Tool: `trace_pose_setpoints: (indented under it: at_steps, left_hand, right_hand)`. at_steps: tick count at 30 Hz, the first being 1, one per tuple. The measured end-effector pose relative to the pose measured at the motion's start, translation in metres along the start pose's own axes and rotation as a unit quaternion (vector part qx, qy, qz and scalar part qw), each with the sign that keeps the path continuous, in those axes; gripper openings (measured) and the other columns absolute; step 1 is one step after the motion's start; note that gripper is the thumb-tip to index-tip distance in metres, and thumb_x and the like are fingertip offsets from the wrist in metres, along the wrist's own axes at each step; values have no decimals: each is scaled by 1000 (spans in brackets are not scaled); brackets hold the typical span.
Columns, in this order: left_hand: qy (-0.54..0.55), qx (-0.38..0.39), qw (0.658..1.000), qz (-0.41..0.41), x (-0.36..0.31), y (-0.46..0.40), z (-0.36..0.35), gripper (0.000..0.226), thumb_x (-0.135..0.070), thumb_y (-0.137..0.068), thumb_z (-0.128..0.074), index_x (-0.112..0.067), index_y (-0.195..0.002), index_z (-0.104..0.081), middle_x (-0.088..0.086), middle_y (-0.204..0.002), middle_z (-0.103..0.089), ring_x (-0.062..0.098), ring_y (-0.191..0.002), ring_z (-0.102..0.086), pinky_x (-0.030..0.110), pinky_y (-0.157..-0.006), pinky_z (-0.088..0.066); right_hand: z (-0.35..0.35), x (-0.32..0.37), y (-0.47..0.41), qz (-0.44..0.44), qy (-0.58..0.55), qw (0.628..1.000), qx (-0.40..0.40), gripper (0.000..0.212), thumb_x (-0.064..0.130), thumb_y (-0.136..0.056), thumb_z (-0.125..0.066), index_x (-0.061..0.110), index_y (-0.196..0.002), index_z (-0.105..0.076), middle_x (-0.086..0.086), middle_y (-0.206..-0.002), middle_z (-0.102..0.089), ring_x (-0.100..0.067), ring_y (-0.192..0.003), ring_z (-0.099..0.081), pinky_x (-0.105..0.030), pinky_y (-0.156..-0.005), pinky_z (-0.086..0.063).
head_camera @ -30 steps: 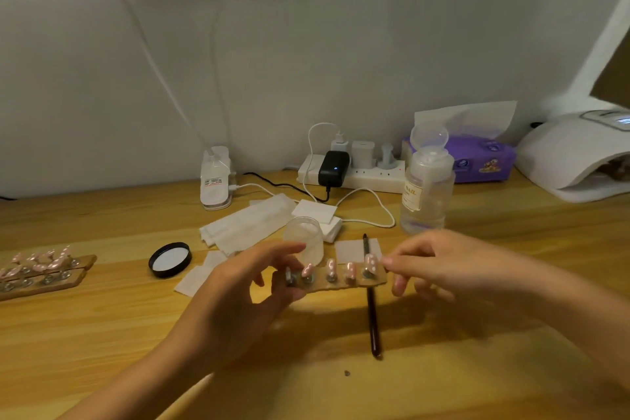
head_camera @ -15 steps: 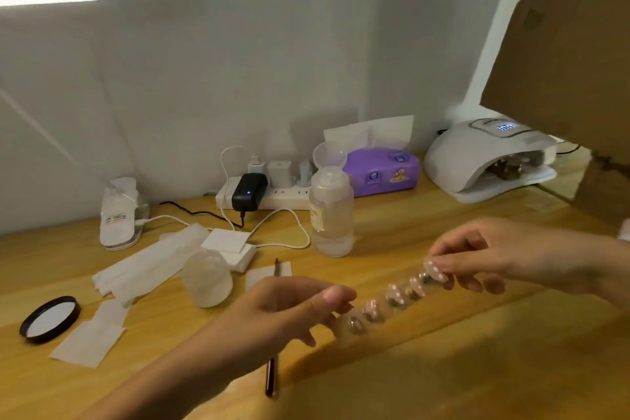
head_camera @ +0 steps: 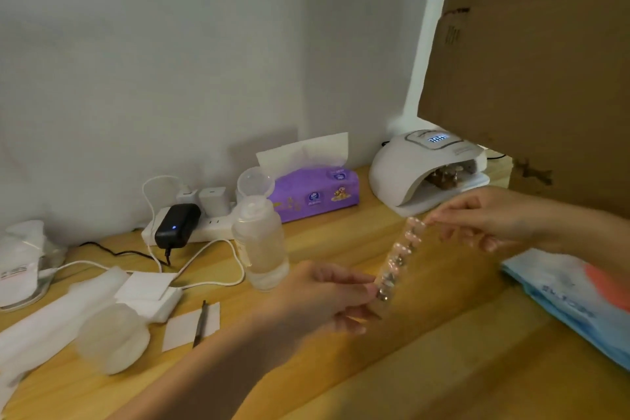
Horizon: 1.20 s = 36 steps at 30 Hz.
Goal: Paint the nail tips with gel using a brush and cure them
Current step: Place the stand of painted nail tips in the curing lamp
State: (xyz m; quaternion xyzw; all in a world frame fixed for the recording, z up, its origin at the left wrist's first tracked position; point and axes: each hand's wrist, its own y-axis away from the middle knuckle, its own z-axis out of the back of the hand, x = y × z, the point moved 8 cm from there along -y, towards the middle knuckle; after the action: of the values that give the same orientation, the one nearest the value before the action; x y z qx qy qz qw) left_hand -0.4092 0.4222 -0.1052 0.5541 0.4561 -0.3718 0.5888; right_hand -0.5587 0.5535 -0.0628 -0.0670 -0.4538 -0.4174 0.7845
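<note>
Head: nail strip (head_camera: 399,259) points lampward (head_camera: 426,170)

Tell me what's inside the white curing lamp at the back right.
Inside the curing lamp, through its front opening, sits a brownish holder with pale nail tips on its base. The dome covers the rest; how many tips there are cannot be told.

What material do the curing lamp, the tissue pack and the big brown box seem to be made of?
Curing lamp: probably hard plastic, smooth white shell with a lit display. Tissue pack: apparently soft plastic film, purple and slightly glossy, with a paper tissue sticking out. Brown box: cardboard, matte brown with frayed, torn edges.
</note>
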Motion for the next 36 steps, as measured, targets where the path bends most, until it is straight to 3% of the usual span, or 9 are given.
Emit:
trace_pose_setpoints:
  at_steps: [4, 7, 13, 16, 20, 23, 28, 33, 36]
  left_hand:
    - [22, -33, 999, 16, 0, -32, -12, 9, -4, -84, -62, -3, -91, -67, 4, -68, -70, 8, -58, -65, 18, -56, -54]
    - [60, -41, 997, 41, 4, -57, -25, 6, -3, -83, -63, -5, -87, -66, 9, -80, -72, 12, -65, -68, 21, -57, -55]
    - [109, -55, 988, 93, 1, -108, -47, 9, -3, -87, -59, 0, -95, -61, 11, -82, -67, 12, -61, -66, 21, -53, -55]
    - [128, -73, 983, 108, -2, -134, -55, 14, -1, -88, -56, 2, -102, -58, 12, -85, -64, 14, -65, -63, 21, -46, -53]
    - [162, -77, 978, 110, -10, -157, -67, 6, 1, -89, -54, -3, -85, -56, 10, -81, -61, 15, -65, -61, 21, -41, -51]
    - [190, -88, 973, 96, -18, -169, -71, 13, 2, -90, -52, -3, -78, -54, 9, -72, -60, 15, -61, -59, 20, -40, -51]
    - [204, -105, 971, 68, -30, -182, -73, 24, 3, -93, -46, -2, -70, -51, 1, -33, -53, 8, -28, -52, 15, -33, -44]
    - [206, -127, 967, 81, -31, -190, -72, 21, -3, -94, -44, -7, -76, -52, -4, -32, -52, 2, -26, -48, 11, -30, -36]
    - [236, -116, 962, 73, -31, -189, -74, 18, 6, -91, -40, -3, -81, -51, 5, -55, -57, 3, -28, -50, 12, -31, -39]
  right_hand:
    - [47, -34, -14, -57, 44, 991, -113, 11, 17, -90, -56, 11, -93, -64, -3, -80, -64, -8, -58, -52, -16, -42, -39]
    - [63, -48, -23, -93, 75, 982, -148, 16, 9, -90, -54, 2, -101, -63, -14, -91, -65, -15, -67, -52, -20, -48, -39]
    - [61, -50, -40, -112, 132, 976, -130, 24, 7, -91, -49, 0, -111, -61, -16, -99, -66, -21, -80, -56, -24, -56, -41]
    - [59, -48, -42, -92, 155, 975, -130, 22, 8, -92, -49, 5, -108, -63, -11, -91, -65, -15, -71, -57, -22, -54, -41]
    - [54, -48, -45, -68, 165, 978, -104, 20, 10, -92, -51, 8, -103, -67, -12, -99, -67, -12, -67, -54, -19, -60, -42]
    - [43, -53, -48, -85, 167, 981, -49, 19, 19, -92, -52, 12, -95, -69, -1, -86, -68, -9, -66, -53, -22, -61, -39]
    - [31, -59, -57, -132, 30, 990, -38, 27, 28, -97, -37, 23, -77, -55, 10, -73, -61, -5, -62, -50, -23, -58, -30]
    - [31, -62, -68, -127, -91, 982, -102, 23, 33, -91, -54, 18, -76, -61, 2, -67, -58, -9, -53, -47, -22, -52, -30]
    - [37, -65, -68, -130, -130, 967, -173, 14, 26, -92, -55, 14, -88, -62, 1, -66, -57, -9, -52, -47, -20, -45, -33]
